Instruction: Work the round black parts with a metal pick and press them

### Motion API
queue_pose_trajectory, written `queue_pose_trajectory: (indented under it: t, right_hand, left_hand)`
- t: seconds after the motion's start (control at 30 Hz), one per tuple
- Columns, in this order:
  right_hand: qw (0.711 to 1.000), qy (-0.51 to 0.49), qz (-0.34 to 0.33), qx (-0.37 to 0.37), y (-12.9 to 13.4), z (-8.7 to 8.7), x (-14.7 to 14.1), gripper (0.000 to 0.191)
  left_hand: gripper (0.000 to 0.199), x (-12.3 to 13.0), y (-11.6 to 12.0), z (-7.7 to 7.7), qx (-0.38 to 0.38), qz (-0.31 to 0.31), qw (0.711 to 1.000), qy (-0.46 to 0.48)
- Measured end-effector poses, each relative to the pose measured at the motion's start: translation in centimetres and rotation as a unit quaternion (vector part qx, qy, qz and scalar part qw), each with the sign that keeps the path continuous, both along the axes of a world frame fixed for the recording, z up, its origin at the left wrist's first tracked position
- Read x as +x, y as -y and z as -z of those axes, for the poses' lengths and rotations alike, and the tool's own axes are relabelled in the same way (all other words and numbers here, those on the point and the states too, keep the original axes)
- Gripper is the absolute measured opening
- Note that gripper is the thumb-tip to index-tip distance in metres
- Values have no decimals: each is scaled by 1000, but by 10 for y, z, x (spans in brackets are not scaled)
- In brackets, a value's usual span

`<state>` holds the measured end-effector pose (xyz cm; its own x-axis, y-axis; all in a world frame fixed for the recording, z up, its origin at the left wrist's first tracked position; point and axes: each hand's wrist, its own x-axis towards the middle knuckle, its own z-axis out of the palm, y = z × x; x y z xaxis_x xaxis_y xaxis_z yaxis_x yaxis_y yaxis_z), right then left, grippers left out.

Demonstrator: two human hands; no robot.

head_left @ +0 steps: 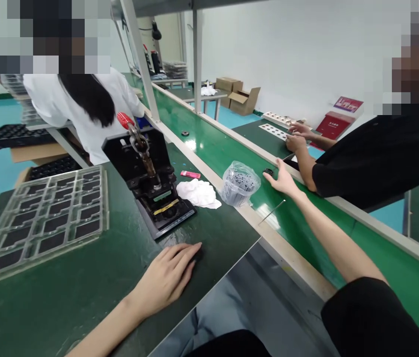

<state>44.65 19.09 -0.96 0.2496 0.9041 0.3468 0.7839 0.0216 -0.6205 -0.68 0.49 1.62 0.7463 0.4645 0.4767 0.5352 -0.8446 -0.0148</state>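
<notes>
My left hand lies palm down on the dark green table, fingers stretched out and nothing in them. Just beyond it stands a black toggle-clamp press fixture with a red handle. My right hand is stretched over the green conveyor belt, thumb and forefinger apart beside a small round black part. The thumb is close to that part; whether it touches is unclear. Left of this hand, a clear plastic-lined tub holds many small dark pieces.
A clear compartment tray with dark pieces lies at left. A white cloth and a pink packet lie beside the fixture. Another round part sits farther up the belt. A thin rod sticks up at the belt's edge. Two co-workers sit nearby.
</notes>
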Motion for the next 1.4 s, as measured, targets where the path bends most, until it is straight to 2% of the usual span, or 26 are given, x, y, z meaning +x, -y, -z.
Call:
queue_pose_trajectory:
  t: [0.07,0.1,0.2,0.23,0.3,0.37,0.43,0.57,0.63,0.73,0.8,0.87,0.97,1.13,1.2,1.3,1.33,1.4]
  right_hand:
    - [999,-16,6,41,8,-2,0,85]
    - [998,-19,3,58,20,-2,-1,76]
    - [997,-6,-29,73,81,-6,-8,44]
    - [997,1,-40,73,105,-7,-12,40]
    - [991,-22,-129,-10,149,-10,-22,46]
    - [970,-56,-220,-89,182,-11,-33,58]
    - [963,-59,-240,-107,199,-8,-42,63]
    - [969,-91,-206,-104,196,4,-56,67]
    - [970,-114,-185,-112,189,9,-61,68]
    - [979,-111,-136,-101,183,14,-61,61]
    - [987,-89,-115,-70,183,14,-58,55]
    - [991,-50,-116,-36,183,14,-57,47]
    - [990,-12,-134,29,183,14,-57,34]
    - [985,44,-127,107,188,19,-60,24]
    - [985,-2,-85,152,193,10,-65,23]
    - [971,-106,-2,214,198,-17,-85,24]
    - [968,-112,-8,224,197,-27,-96,21]
    - [954,-112,-94,261,190,-42,-127,14]
  left_hand:
    - [40,0,0,2,8,-14,1000,16]
    - [41,0,1,3,7,-26,999,27]
    - [41,-1,2,6,3,-96,993,75]
    - [38,0,2,6,2,-123,989,88]
    - [34,0,3,6,-2,-167,982,88]
    - [32,-1,4,3,-15,-193,979,64]
    - [28,-1,6,0,-36,-213,976,39]
    - [24,-3,9,-5,-32,-244,968,40]
    - [21,-6,9,-6,-29,-235,969,67]
    - [23,-14,7,-6,-108,-153,975,118]
    - [38,-19,5,-4,-182,-82,971,130]
    - [55,-23,3,-2,-219,-43,967,123]
    - [62,-24,3,4,-222,-41,967,118]
    - [50,-21,8,9,-194,-65,969,140]
    - [48,-21,10,9,-183,-73,970,140]
    - [47,-20,11,10,-176,-75,972,134]
    - [46,-20,11,10,-173,-75,973,131]
    - [44,-19,12,10,-158,-74,978,118]
